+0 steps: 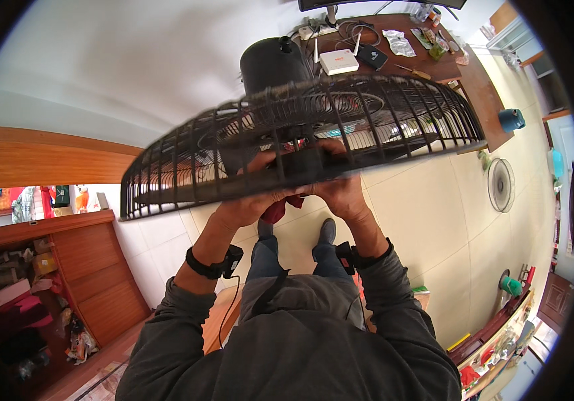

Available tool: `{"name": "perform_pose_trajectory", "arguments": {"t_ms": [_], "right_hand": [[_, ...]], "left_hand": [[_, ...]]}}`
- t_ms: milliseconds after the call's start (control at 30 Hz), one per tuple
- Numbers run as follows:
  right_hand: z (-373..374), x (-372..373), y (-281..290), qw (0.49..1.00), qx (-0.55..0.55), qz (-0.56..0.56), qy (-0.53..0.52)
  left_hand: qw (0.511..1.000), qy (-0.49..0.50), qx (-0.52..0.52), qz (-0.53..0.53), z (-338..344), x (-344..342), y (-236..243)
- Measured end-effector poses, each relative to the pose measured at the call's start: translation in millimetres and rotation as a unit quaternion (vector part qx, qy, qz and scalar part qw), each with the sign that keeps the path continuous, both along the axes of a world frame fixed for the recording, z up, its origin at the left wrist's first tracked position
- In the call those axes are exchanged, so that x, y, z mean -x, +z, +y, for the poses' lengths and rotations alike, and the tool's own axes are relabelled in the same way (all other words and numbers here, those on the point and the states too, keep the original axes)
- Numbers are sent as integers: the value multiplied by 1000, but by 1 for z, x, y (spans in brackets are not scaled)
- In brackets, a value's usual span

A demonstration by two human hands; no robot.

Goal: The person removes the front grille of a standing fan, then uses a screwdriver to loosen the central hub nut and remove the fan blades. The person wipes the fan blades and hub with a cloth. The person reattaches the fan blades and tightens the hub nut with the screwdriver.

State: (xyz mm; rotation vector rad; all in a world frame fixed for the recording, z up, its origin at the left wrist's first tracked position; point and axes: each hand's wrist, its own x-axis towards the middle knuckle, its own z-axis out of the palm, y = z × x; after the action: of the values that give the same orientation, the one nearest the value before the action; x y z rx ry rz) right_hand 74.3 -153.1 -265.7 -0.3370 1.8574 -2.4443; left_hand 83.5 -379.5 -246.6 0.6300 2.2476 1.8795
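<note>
I hold a black fan head with a wide wire cage (200, 160) in front of me, its dark cylindrical motor housing (267, 67) on the far side. My left hand (260, 200) grips it from below near the centre, with fingers partly hidden behind the cage bars. On the other side of the hub my right hand (337, 190) also grips it, some fingers showing through the bars. A dark red cloth (275, 210) hangs just under my hands, between them; which hand holds it is hidden.
A brown desk (460, 87) at the back carries a white router (339, 62), a black box (371, 57), cables and small items. A round wire grille (500, 186) rests on the tiled floor at right, near a green object (511, 286). A wooden cabinet (86, 267) stands at left.
</note>
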Motion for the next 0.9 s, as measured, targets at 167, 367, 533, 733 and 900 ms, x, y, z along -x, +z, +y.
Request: {"name": "perform_pose_trajectory", "arguments": {"t_ms": [167, 367, 533, 733, 900], "right_hand": [[-1, -1, 5, 999, 37, -16, 17], [-1, 0, 5, 998, -27, -52, 2], [4, -2, -1, 999, -38, -24, 6], [8, 9, 6, 997, -60, 14, 42], [8, 7, 12, 998, -14, -32, 58]], "left_hand": [[999, 10, 11, 28, 4, 0, 2], [995, 15, 40, 96, 5, 1, 5], [997, 7, 62, 55, 2, 0, 1], [999, 33, -23, 26, 6, -7, 1], [982, 116, -133, -61, 20, -19, -4]]}}
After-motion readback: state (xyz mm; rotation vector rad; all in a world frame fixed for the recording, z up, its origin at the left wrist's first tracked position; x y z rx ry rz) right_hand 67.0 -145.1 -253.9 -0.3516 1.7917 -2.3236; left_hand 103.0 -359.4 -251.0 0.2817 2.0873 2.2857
